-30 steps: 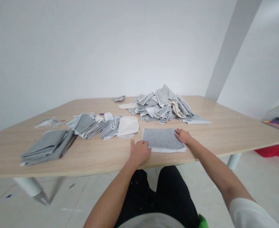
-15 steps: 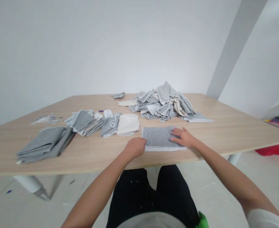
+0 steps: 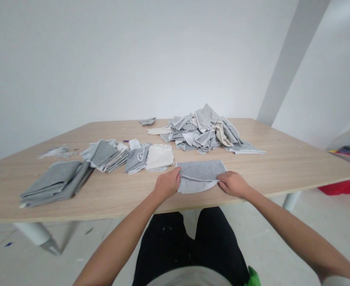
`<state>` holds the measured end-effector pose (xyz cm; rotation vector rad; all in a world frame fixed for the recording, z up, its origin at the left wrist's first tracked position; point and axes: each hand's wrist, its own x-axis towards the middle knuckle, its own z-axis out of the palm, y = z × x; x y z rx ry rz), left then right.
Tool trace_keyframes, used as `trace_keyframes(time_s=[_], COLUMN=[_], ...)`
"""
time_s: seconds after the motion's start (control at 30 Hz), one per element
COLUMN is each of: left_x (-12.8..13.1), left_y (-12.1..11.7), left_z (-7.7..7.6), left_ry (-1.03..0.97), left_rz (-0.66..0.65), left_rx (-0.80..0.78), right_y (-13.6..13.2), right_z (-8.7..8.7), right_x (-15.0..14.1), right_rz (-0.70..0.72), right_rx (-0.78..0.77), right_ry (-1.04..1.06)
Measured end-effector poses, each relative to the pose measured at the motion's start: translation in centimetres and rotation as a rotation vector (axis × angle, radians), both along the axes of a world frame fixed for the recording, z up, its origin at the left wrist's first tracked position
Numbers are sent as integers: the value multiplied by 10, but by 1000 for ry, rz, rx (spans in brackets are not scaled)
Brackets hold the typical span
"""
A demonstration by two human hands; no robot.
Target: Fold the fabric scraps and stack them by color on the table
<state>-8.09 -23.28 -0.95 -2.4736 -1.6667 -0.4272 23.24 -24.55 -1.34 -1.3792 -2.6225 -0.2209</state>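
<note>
From where I stand, the person is sitting or standing close to the long wood-toned counter (image 3: 282,169), black trousers (image 3: 189,246) showing below its near edge, with both hands on one grey cloth (image 3: 204,170). It lies at the front of the counter, straight before the body. The left hand (image 3: 167,184) grips its left edge, thumb on top; the right hand (image 3: 232,184) pinches it near the right front corner. Between them a seam-like edge sags across the cloth, and a paler layer shows on the near side. Just left of it sits a cream stack (image 3: 160,156), then a grey piece with a white marking (image 3: 137,158), a fanned pile of mixed cloths (image 3: 106,155), and a thick folded grey stack (image 3: 54,180) nearest the front. Behind the hands rises a loose heap of grey and cream pieces (image 3: 199,133), with a small grey scrap (image 3: 147,121) apart to its left.
</note>
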Motion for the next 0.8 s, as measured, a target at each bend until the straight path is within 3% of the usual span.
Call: trace_keyframes(time_s=[0.17,0.4,0.63,0.8], left_x=[-9,-27,-18,-13], left_y=[-9,-31,-56,-66], left_z=[-5,-10,-12,-17], left_ry=[-133,29,45,-25], left_rz=[-148,-494,-516,-483], left_rx=[149,216,174,135], right_y=[-8,-19,-19,-14], right_z=[-3,-20,-30,-28], right_x=[4,26,30,30], right_rz=[24,99,40,-90], right_rx=[49,122,99,10], right_ry=[39,132,112,112])
